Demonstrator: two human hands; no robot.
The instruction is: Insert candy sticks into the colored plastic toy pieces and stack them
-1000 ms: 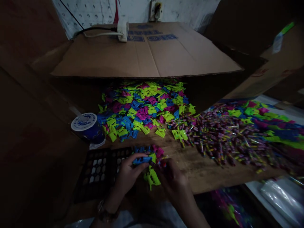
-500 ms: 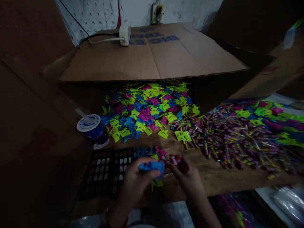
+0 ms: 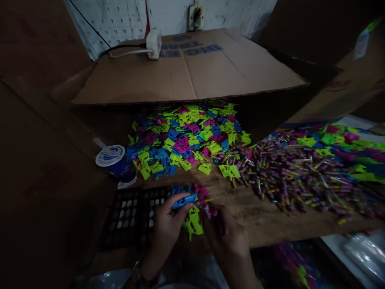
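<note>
My left hand (image 3: 168, 222) pinches a blue plastic piece (image 3: 184, 200) between thumb and fingers, above the near part of the table. Close beside it, my right hand (image 3: 230, 237) is curled round small pink-and-red wrapped sticks (image 3: 207, 209); dim light and the fingers hide part of them. Something dark red also shows in that palm, too dark to name. Under and between the hands lies a yellow-green plastic piece (image 3: 194, 222). Just behind them are a pink piece (image 3: 201, 192) and several blue ones (image 3: 177, 189).
A cardboard box (image 3: 192, 80) lies open toward me, spilling coloured plastic pieces (image 3: 183, 140). Many wrapped sticks (image 3: 288, 168) are heaped to the right. Two dark trays (image 3: 126, 214) with pale ovals sit left, near a blue lidded cup (image 3: 116, 162). A power adapter (image 3: 154, 44) rests on the box.
The blue piece in my left hand has moved up and left and turned edge-on. My right hand has dropped lower and turned, bringing its wrapped sticks nearer the yellow-green piece. The view has shifted slightly.
</note>
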